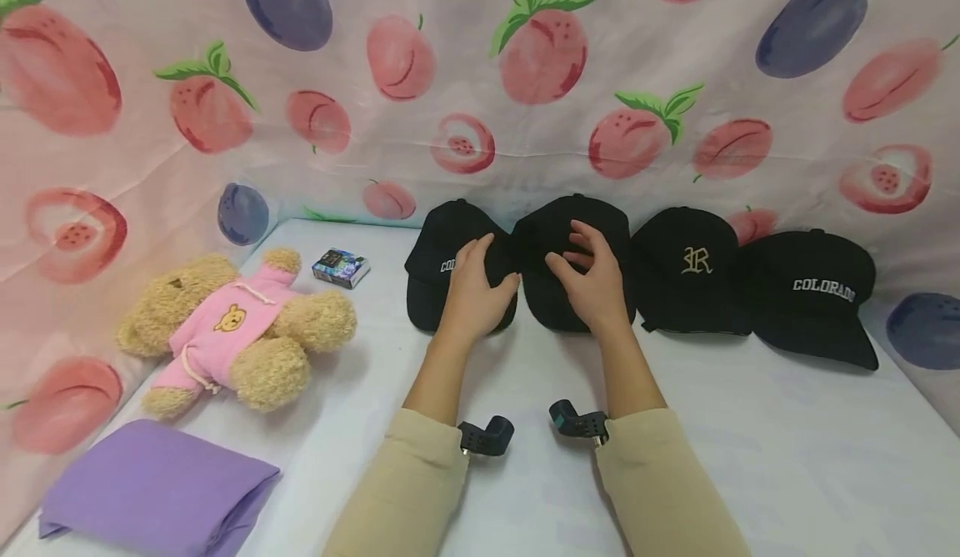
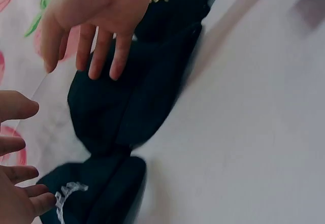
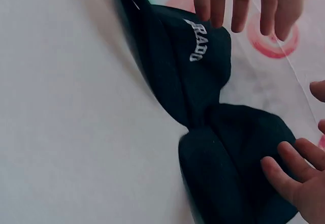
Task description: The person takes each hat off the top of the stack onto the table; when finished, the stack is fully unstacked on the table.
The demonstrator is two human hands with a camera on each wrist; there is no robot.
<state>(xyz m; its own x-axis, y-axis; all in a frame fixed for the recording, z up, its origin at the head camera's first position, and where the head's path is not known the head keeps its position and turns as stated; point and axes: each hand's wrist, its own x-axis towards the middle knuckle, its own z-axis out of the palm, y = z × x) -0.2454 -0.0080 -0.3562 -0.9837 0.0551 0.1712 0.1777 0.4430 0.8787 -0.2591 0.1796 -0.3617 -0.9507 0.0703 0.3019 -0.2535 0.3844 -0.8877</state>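
Four black caps would be several in a row along the back of the white surface. My left hand point(image 1: 480, 290) is over the leftmost cap point(image 1: 442, 228), partly hiding its white lettering. Over the plain black cap point(image 1: 551, 223), second from the left, is my right hand point(image 1: 596, 282), fingers spread and slightly bent. Neither hand holds anything; whether the fingertips touch the caps I cannot tell. In the right wrist view, the leftmost cap point(image 3: 175, 41) and the plain cap point(image 3: 213, 168) touch at their sides. A cap with a gold letter R point(image 1: 690, 290) and a COLORADO cap point(image 1: 810, 290) stand farther right.
At the left lies a teddy bear point(image 1: 225, 323) in a pink top. A small patterned box point(image 1: 341, 267) is behind it, and a folded purple cloth point(image 1: 157, 490) in front. Fruit-printed fabric point(image 1: 540, 140) rises behind the caps.
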